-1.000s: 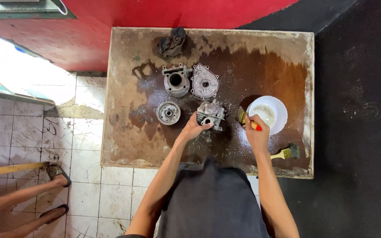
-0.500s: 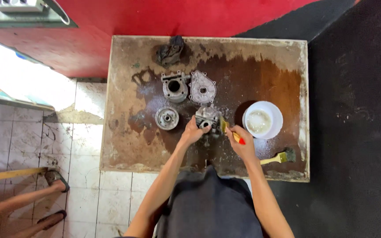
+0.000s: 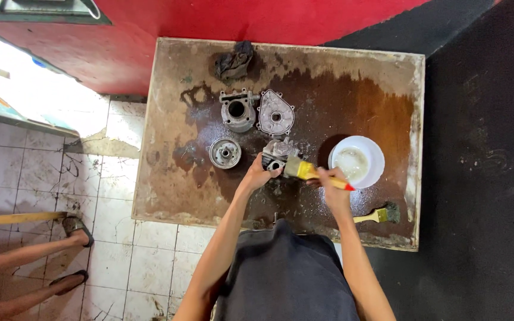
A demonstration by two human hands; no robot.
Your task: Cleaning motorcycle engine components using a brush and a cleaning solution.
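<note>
My left hand (image 3: 257, 175) grips a small grey metal engine part (image 3: 279, 153) on the wet, stained wooden table (image 3: 168, 184). My right hand (image 3: 328, 181) holds a paintbrush (image 3: 310, 173) with a yellow ferrule and red handle, its bristles against that part. Just right of my hands stands a white bowl (image 3: 376, 172) with cloudy liquid in it.
On the table lie a grey cylinder block (image 3: 237, 111), a flat grey cover (image 3: 276, 113), a round metal hub (image 3: 225, 153), a dark rag (image 3: 234, 60) at the far edge and a second brush (image 3: 378, 214) near the front right. Another person's legs and sandals (image 3: 72, 249) are on the tiled floor at left.
My right hand has swung the brush left from the bowl side onto the engine part. My left hand has stayed on the part.
</note>
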